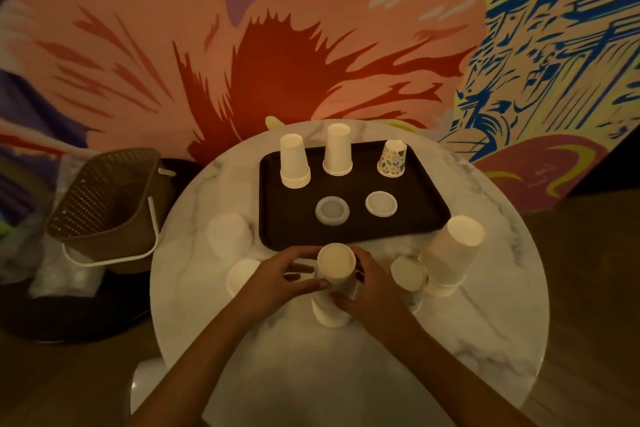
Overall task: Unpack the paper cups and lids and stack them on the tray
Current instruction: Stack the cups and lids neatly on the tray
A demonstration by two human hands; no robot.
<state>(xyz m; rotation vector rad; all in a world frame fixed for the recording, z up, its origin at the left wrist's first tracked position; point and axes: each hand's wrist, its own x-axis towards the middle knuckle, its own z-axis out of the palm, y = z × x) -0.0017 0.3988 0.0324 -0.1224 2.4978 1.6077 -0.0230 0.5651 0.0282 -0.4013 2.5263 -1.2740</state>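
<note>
seemingly to steady it for lifting, left hand point(277, 279) and right hand point(370, 291) clasp the inverted white paper cup stack point(335, 282), dark rectangular plastic tray point(408, 215) just beyond.

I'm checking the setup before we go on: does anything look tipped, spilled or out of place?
Nothing is spilled. The brown basket left of the table sits tilted, not level, with plastic wrapping beside it. On the tray, one patterned cup stands beside two plain white stacks.

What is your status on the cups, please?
Left hand and right hand grip inverted cup stack, off tray. Three stacks, two lids on tray. Path clear.
</note>
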